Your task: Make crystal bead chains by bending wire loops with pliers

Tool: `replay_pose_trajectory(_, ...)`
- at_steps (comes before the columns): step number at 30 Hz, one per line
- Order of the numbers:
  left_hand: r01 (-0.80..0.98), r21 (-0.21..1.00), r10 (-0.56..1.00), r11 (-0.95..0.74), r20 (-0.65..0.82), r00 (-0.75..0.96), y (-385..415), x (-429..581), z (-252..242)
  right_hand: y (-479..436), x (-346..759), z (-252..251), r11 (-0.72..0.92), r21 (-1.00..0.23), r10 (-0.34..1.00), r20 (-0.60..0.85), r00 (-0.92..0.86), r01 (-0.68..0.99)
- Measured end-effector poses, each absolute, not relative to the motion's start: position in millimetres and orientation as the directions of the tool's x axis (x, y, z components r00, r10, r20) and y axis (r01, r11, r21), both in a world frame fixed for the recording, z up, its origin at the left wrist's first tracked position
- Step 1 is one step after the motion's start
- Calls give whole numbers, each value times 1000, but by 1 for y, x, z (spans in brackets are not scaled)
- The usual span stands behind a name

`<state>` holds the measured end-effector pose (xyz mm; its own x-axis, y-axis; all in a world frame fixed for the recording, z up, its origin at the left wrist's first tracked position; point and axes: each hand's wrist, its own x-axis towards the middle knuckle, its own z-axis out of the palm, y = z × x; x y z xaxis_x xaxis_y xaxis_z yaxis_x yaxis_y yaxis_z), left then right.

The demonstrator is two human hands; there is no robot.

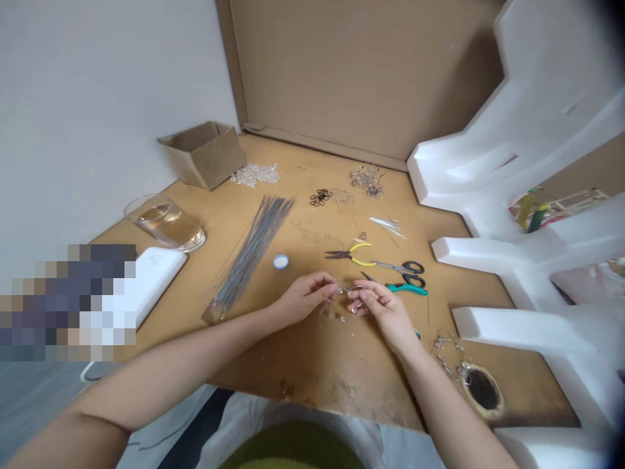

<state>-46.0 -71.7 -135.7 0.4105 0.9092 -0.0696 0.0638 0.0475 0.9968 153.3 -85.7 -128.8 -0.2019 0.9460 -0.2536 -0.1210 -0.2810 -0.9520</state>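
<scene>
From where I stand, the person's left hand (307,296) and right hand (385,312) have their fingers pinched nearly together, both on a thin silver wire loop strung with clear beads (333,316), held between them over the brown table (293,365). Just beyond the left hand lies a small white disc with a blue rim (280,262); lid or shallow dish, I can't tell. Farther left, a clear glass tumbler (198,240) holds amber liquid (170,228). Behind it stands an open-topped brown cardboard box (215,159), its bottom hidden from me, with a heap of clear beads (256,174) just beside it.
</scene>
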Motion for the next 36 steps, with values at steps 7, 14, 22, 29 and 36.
replay_pose_trajectory(7,-31,981,886,190,-157,437,-65,-50,-131,-85,156,-128,-193,-981,968,-193,-157,19)
replay_pose_trajectory(14,122,985,897,125,-165,409,-63,-53,-135,-79,178,-128,11,-948,997,33,64,319)
replay_pose_trajectory(22,632,649,903,-424,243,356,-56,-64,-133,0,201,-75,-99,-20,995,15,99,995)
replay_pose_trajectory(29,685,584,883,-437,422,204,-44,-79,-128,73,199,-76,-158,251,950,-227,216,955)
replay_pose_trajectory(36,657,563,852,-502,453,263,-51,-74,-125,86,196,-89,-171,261,933,-267,242,950)
